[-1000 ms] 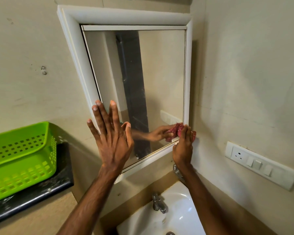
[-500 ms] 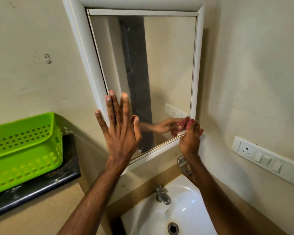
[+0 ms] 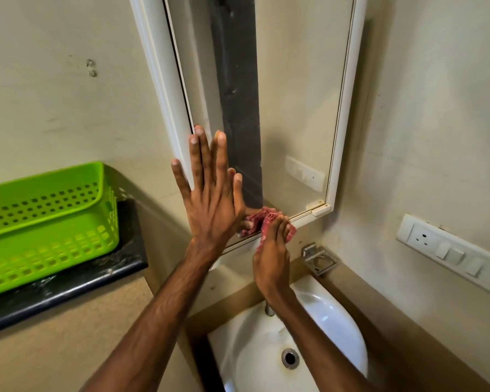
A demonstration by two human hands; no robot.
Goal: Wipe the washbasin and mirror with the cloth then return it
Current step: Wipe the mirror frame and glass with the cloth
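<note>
A white-framed mirror (image 3: 294, 108) hangs on the wall above a white washbasin (image 3: 331, 329). My left hand (image 3: 210, 193) lies flat with fingers spread against the mirror's lower left corner and frame. My right hand (image 3: 272, 250) grips a crumpled red cloth (image 3: 266, 222) and presses it on the mirror's bottom edge, just right of my left hand. The cloth's reflection shows in the glass. My right forearm hides most of the tap.
A green plastic basket (image 3: 48, 219) stands on a black counter (image 3: 68, 287) at the left. A metal holder (image 3: 318, 258) is fixed on the wall above the basin. A white switch and socket panel (image 3: 450, 253) sits on the right wall.
My right hand has slid the cloth leftward along the mirror's bottom edge, from the lower right corner toward my left hand. The view has tilted down, showing more of the basin.
</note>
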